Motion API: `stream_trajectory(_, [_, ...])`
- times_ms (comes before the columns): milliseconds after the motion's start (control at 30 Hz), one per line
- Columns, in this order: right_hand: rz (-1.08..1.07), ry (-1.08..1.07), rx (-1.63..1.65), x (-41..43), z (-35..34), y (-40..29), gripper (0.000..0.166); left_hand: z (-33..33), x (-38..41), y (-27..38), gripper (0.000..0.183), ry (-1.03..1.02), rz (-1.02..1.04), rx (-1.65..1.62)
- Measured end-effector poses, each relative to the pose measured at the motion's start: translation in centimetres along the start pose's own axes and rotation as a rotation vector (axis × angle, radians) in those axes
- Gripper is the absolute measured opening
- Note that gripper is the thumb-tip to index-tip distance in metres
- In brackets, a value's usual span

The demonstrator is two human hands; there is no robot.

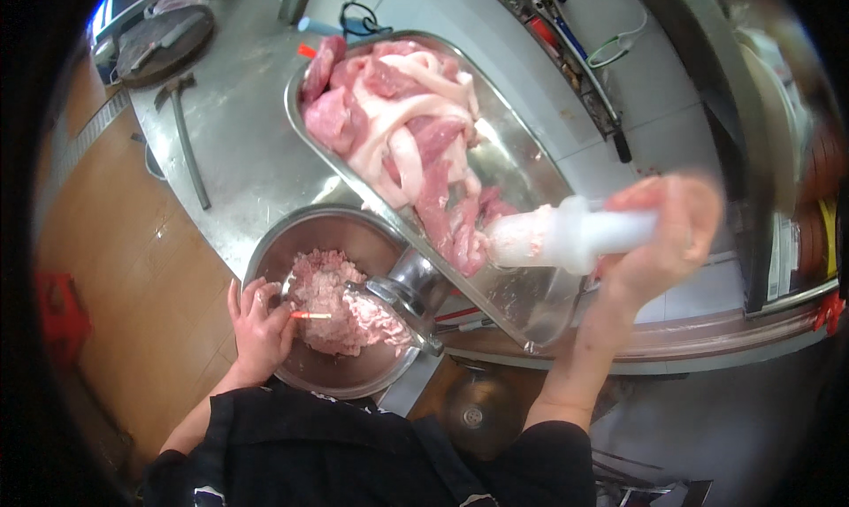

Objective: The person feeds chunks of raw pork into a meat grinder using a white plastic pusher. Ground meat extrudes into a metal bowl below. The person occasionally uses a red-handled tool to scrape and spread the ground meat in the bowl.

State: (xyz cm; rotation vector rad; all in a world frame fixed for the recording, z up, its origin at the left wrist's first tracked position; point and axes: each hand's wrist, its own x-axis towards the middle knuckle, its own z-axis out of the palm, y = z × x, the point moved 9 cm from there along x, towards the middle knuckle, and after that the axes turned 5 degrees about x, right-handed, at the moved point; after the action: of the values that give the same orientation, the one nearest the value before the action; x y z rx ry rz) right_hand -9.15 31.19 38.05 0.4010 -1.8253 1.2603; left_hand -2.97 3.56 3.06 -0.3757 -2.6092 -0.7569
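My right hand (676,235), slightly blurred, grips the handle of a white plastic meat pusher (577,235). The pusher's thick end, smeared with meat bits, meets the pork strips (404,122) in a steel feed tray (530,155). Below the tray, the metal outlet of a meat grinder (411,275) has ground meat (378,321) hanging from it. More minced meat (325,275) is heaped in a round steel bowl (351,381) underneath. My left hand (262,331) holds the bowl's left rim. By its thumb is a small red and pale stick (310,315), too small to identify.
On the steel table (239,109) to the left lies a claw hammer (182,136). A round chopping block (172,43) with a cleaver (169,39) stands at the far left. A tool rack (564,49) runs beyond the tray. A metal basin (474,407) sits low near my body.
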Motion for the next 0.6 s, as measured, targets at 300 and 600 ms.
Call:
stream_trajectory(300, [-0.024, -0.114, -0.177, 1.4, 1.0, -0.1, 0.011, 0.1, 0.3, 0.1, 0.012, 0.029, 0.005, -0.012])
stream_trajectory(600, [-0.148, -0.154, -0.032, 0.9, 3.8, -6.0, 0.009, 0.2, 0.4, 0.0, 0.012, 0.003, 0.021, -0.068])
